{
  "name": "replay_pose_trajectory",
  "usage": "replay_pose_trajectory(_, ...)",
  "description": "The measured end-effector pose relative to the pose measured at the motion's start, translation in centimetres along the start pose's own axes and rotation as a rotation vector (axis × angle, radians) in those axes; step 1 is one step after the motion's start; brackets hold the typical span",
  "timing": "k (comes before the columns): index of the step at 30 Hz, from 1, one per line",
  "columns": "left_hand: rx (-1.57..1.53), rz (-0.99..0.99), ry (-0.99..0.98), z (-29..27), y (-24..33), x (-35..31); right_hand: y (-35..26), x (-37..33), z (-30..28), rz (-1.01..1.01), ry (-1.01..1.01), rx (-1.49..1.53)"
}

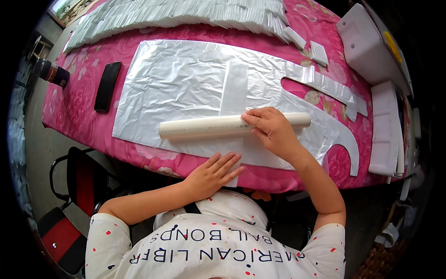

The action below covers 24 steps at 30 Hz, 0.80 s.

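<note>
A white plastic pipe (200, 127) lies across a large sheet of thin, translucent plastic film (172, 83), cut in the shape of a carrier bag with curved handle cut-outs at the right. My right hand (272, 132) grips the pipe right of its middle, with fingertips on its far side and the thumb on the near side. Flat on the film by the table's near edge rests my left hand (215, 172), its fingers stretched out and holding nothing. A narrow strip of film (234, 86) runs up the middle of the sheet beyond the pipe.
Behind the sheet, folded white film packets (186, 16) stand in long rows on the pink flowered tablecloth (83, 93). A black phone (108, 87) and a dark bottle (52, 73) lie at the left. White foam boxes (367, 42) border the right; a black-and-red chair (81, 179) is lower left.
</note>
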<state>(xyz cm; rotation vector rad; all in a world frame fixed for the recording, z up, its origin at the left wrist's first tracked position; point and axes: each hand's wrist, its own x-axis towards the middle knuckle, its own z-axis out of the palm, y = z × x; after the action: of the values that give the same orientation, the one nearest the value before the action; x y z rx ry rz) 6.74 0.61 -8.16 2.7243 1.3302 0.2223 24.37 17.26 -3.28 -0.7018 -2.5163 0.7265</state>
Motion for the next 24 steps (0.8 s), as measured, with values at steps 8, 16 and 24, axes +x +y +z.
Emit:
replay_pose_trajectory(8,-0.073,0.076,-0.003,-0.4,-0.7,-0.2,6.8,7.7,-1.3,0.093,0.111,-0.066)
replay_pose_trajectory(16,-0.267,0.155,0.066,-1.2,-2.7,-1.1,1.0,2.4,1.6,-0.101,-0.099,0.034)
replay_pose_trajectory(24,-0.502,0.173,0.266,-2.4,-4.9,-0.6,-3.4,-2.8,3.8,-0.074,-0.169,0.025)
